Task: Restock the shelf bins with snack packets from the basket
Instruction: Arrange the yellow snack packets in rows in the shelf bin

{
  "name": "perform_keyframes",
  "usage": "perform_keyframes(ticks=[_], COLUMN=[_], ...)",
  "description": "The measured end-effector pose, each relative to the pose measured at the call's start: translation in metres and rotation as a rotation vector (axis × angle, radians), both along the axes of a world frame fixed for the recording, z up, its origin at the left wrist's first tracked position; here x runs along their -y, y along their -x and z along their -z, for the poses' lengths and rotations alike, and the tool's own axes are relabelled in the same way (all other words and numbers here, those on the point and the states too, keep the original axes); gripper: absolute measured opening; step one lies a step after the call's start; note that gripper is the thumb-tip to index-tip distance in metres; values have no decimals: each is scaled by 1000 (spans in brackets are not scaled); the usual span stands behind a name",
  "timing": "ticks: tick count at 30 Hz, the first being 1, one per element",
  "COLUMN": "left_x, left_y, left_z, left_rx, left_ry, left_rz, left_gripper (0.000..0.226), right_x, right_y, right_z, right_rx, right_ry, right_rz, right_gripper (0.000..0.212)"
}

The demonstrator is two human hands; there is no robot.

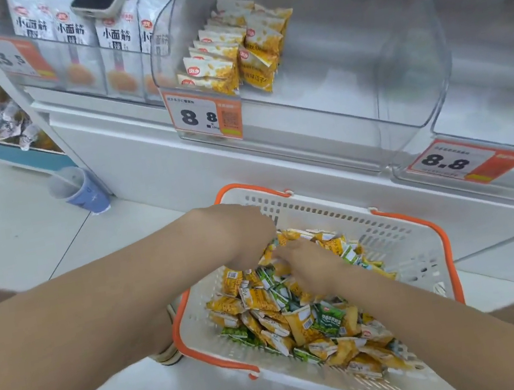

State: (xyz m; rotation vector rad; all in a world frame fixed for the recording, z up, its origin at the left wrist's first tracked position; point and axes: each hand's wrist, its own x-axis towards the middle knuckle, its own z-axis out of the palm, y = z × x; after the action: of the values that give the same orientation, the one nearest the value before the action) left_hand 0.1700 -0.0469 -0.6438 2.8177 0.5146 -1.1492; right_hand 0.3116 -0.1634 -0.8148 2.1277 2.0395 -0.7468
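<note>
**Entry: both hands in the basket, gathering stock**

The left hand (245, 234) reached into the basket (438, 232), where loose yellow and green snack packets (298, 320) lay heaped. Its fingers curled downward round a raised clump of the yellow ones and gripped it. The right hand (308, 264) lay just beside those fingers with its fingertips buried in the pile; whether they were clenched or slack could not be told. Judgement: the two hands worked together to lift more per trip. The shelf bin (398, 69) stood well above and beyond the fingertips, its open front facing the person, with a few yellow packets in rows at its left. The basket sat just below it, presumably to shorten the lift.
</note>
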Motion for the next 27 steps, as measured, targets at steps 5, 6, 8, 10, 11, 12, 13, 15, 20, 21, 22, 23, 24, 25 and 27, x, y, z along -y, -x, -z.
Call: perform_keyframes(ticks=[5,6,8,10,11,12,13,15,20,21,22,23,24,25,27], left_x=[-8,-11,-17,-25,-27,-28,-28,-27,-24,-23,-23,-22,-21,-20,-20], left_y=[5,8,14,20,23,25,26,27,19,16,14,11,9,7,4], left_z=[-32,-39,-55,-69,-75,-82,-89,-102,-119,-120,-120,-119,-118,-116,-115], left_rx=[-6,2,48,125,194,281,386,625,1146,1212,1252,1268,1272,1273,1291], left_ry=[14,30,102,242,349,470,590,779,1074,1099,1091,1072,1054,1042,1030], left_rz=[-163,-189,-238,-340,-418,-502,-578,-721,-943,-965,-959,-937,-919,-915,-941], left_gripper=[39,47,62,61,53,46,41,34,31,30,28,27,26,26,26], right_x=[-6,-7,-9,-11,-12,-13,-14,-16,-14,-13,-12,-12,-12,-12,-15], right_y=[12,15,23,28,28,29,28,27,18,13,8,4,1,-1,-1], right_z=[-74,-91,-124,-156,-171,-188,-201,-227,-265,-267,-267,-266,-267,-267,-267], right_rx=[-223,-233,-281,-364,-405,-440,-481,-592,-942,-859,-793,-778,-811,-861,-928], right_ry=[-238,-301,-443,-609,-692,-765,-836,-966,-926,-896,-854,-821,-806,-800,-812], right_rz=[197,180,153,178,215,253,298,394,644,641,637,640,645,655,656], right_gripper=[42,41,39,35,33,33,33,36,26,26,29,32,33,31,22])
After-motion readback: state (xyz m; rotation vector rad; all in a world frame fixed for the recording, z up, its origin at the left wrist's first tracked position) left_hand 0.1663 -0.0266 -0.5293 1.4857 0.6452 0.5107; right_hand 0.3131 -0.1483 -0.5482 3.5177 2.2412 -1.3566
